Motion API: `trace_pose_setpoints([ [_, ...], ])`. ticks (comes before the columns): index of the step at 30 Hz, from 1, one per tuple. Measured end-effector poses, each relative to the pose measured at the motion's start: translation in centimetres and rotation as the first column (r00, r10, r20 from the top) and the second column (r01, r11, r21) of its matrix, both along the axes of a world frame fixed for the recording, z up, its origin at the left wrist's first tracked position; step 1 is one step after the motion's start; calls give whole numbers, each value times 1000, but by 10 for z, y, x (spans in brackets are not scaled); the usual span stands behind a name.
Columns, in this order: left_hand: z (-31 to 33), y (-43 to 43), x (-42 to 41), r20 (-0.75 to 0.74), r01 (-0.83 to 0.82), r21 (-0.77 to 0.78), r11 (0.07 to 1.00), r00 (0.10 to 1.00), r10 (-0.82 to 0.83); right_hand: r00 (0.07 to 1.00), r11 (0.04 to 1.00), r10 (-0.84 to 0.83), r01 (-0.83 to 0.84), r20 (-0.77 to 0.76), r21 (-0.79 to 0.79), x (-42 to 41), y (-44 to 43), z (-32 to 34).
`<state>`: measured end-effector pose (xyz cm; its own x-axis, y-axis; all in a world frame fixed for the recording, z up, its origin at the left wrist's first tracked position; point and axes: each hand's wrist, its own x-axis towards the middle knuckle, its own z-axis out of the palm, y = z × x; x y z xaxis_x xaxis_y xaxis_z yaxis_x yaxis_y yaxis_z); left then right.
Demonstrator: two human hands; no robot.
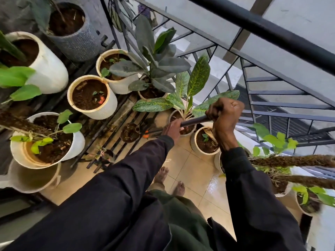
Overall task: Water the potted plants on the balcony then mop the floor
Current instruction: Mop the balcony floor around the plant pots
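Observation:
A dark mop handle (pixel 193 121) runs from the right down to the left, between my two hands. My right hand (pixel 225 113) grips its upper end in a fist. My left hand (pixel 172 130) grips it lower down. The mop head is hidden behind my left arm and the plant stand. Several potted plants stand around: white pots (pixel 92 97) on a black slatted stand at the left, a spotted-leaf plant (pixel 183 98) just beyond my hands, and a small pot (pixel 205 143) on the floor. The beige tiled floor (pixel 195 176) shines wet near my bare feet.
A black metal railing (pixel 268 28) closes the balcony at the far and right side. An empty cream jug (pixel 32 177) sits at the lower left. Moss poles with vines (pixel 293 161) stick in from the right. A grey textured pot (pixel 72 31) stands at the top left.

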<state>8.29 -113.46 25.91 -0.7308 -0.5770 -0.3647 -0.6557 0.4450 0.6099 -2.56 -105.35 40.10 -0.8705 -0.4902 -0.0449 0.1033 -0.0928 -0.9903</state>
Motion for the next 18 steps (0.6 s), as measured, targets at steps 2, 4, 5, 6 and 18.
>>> trace_pose_setpoints([
  [2, -4, 7, 21, 47, -28, 3, 1000, 999, 28, 998, 998, 56, -57, 29, 16, 8, 2, -8],
  [4, -10, 17, 47, 105, -57, 3, 998, 993, 57, 993, 994, 103, -105, 55, 35, 19, 6, -17],
  [5, -13, 23, 60, 133, -64, -5, 998, 989, 64, 990, 991, 128, -130, 66, 39, 25, 9, -21],
  [6, -17, 28, 71, 156, -67, -15, 998, 985, 69, 985, 986, 155, -159, 75, 41, 31, 11, -25],
  [18, 1, 32, 56, -32, -117, -46, 992, 993, 116, 989, 990, 126, -131, -82, -62, 42, 27, 4],
])
